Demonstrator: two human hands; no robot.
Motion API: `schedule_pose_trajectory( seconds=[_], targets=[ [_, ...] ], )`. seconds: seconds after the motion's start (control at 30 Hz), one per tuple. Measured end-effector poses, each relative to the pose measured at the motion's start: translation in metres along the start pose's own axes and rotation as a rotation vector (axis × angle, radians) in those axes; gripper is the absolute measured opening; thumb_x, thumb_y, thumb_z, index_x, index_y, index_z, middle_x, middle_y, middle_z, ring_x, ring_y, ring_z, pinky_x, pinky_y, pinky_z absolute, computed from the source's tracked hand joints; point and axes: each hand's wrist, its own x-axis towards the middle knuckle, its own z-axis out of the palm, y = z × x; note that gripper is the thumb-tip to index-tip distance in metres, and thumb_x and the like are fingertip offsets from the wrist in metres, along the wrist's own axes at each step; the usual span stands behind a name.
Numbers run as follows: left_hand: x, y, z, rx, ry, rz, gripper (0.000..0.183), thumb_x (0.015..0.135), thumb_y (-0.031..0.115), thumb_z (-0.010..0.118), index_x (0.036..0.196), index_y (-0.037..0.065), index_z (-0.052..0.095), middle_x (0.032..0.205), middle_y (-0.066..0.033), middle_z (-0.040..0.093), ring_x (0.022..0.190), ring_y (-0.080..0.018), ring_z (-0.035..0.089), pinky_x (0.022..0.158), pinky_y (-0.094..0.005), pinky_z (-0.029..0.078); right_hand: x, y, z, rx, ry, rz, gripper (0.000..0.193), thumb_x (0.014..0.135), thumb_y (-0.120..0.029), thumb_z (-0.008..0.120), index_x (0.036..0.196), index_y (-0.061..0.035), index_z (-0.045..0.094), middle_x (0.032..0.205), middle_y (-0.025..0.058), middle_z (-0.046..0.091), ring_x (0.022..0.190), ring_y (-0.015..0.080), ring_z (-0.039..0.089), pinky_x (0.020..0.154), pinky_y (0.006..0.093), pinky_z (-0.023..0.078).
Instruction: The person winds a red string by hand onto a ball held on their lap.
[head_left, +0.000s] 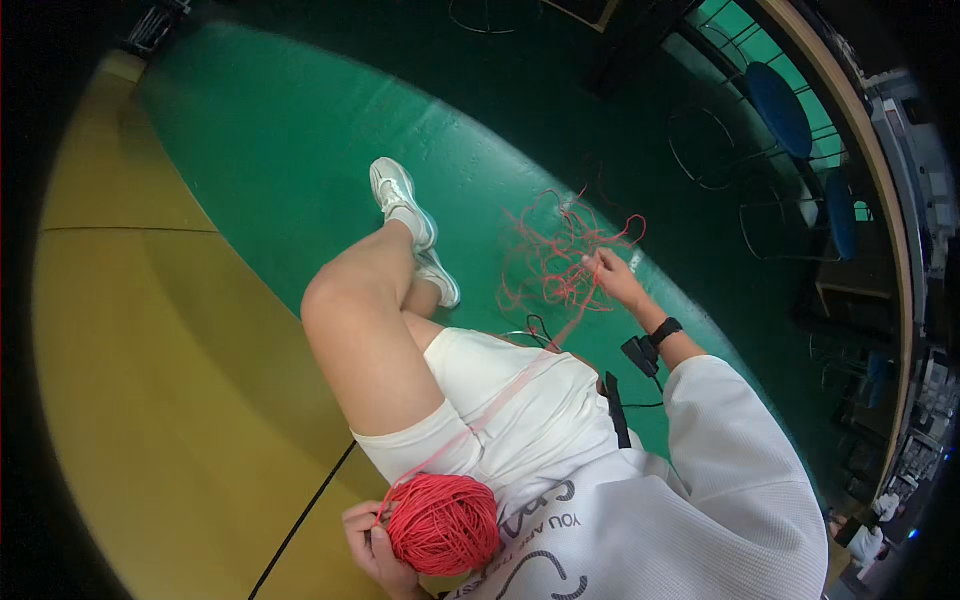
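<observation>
My left hand (pixel 372 556) is closed around the side of a thick ball of red yarn (pixel 443 524), held against my shirt and lap. From it a strand of yarn (pixel 500 400), smeared by motion, runs across my white shorts toward the right. My right hand (pixel 617 280) is stretched out low over the green floor, fingers pinched on the yarn. Around and beyond those fingers spreads a loose, looping red tangle (pixel 565 250), partly blurred. Whether all of the tangle lies on the floor or some hangs from my hand, I cannot tell.
I sit with bent legs on a yellow surface (pixel 150 400) bordering the green floor (pixel 300 130). A black watch-like band and small black device (pixel 641 355) are on my right wrist. Blue round stools (pixel 780 108) stand at the right, near a long counter edge (pixel 905 250).
</observation>
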Motion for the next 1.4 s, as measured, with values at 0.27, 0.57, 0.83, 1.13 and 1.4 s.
schedule_pose_trajectory(
  seconds=[0.27, 0.57, 0.83, 1.13, 1.4],
  targets=[
    [0.000, 0.003, 0.000, 0.040, -0.017, 0.032, 0.027, 0.097, 0.026, 0.049, 0.089, 0.000, 0.049, 0.096, -0.0139, 0.055, 0.082, -0.0178, 0.050, 0.076, -0.0313, 0.042, -0.028, -0.098, 0.009, -0.237, -0.410, 0.091, 0.021, 0.098, -0.026, 0.059, 0.093, -0.0064, 0.058, 0.083, -0.0029, 0.053, 0.078, 0.0095, 0.048, 0.071, 0.0282, 0.043],
    [0.000, 0.012, 0.003, 0.032, -0.027, 0.025, 0.027, 0.097, 0.025, 0.048, 0.089, -0.001, 0.049, 0.095, -0.0139, 0.054, 0.083, -0.0183, 0.051, 0.078, -0.0328, 0.044, -0.036, -0.134, 0.023, 0.547, -0.530, 0.261, 0.047, 0.099, -0.022, 0.051, 0.142, -0.0039, 0.046, 0.135, 0.0110, 0.059, 0.125, 0.0202, 0.055, 0.101, 0.0314, 0.044],
    [-0.002, 0.018, 0.004, -0.004, -0.031, 0.016, 0.028, 0.100, 0.025, 0.049, 0.090, -0.001, 0.050, 0.097, -0.0184, 0.058, 0.088, -0.0230, 0.056, 0.084, -0.0370, 0.046, -0.063, -0.158, 0.026, 0.484, -0.532, 0.089, 0.057, 0.104, -0.042, 0.049, 0.144, -0.0012, 0.047, 0.141, 0.0133, 0.054, 0.130, 0.0215, 0.051, 0.109, 0.0352, 0.041],
    [-0.005, 0.014, 0.002, -0.035, -0.031, -0.003, 0.027, 0.099, 0.025, 0.050, 0.090, -0.001, 0.051, 0.097, -0.0175, 0.057, 0.089, -0.0229, 0.056, 0.084, -0.0355, 0.044, -0.075, -0.138, 0.025, 0.170, -0.310, 0.050, 0.026, 0.104, -0.019, 0.053, 0.121, -0.0002, 0.058, 0.123, 0.0096, 0.063, 0.116, 0.0174, 0.058, 0.102, 0.0339, 0.046],
    [-0.008, 0.019, 0.005, -0.038, -0.030, -0.043, 0.025, 0.099, 0.023, 0.050, 0.090, 0.000, 0.051, 0.099, -0.0180, 0.059, 0.088, -0.0219, 0.055, 0.084, -0.0349, 0.044, -0.065, -0.129, 0.019, -0.034, -0.606, 0.212, 0.028, 0.098, -0.007, 0.055, 0.126, -0.0017, 0.056, 0.125, 0.0092, 0.062, 0.103, 0.0153, 0.063, 0.087, 0.0312, 0.052]
  ],
)
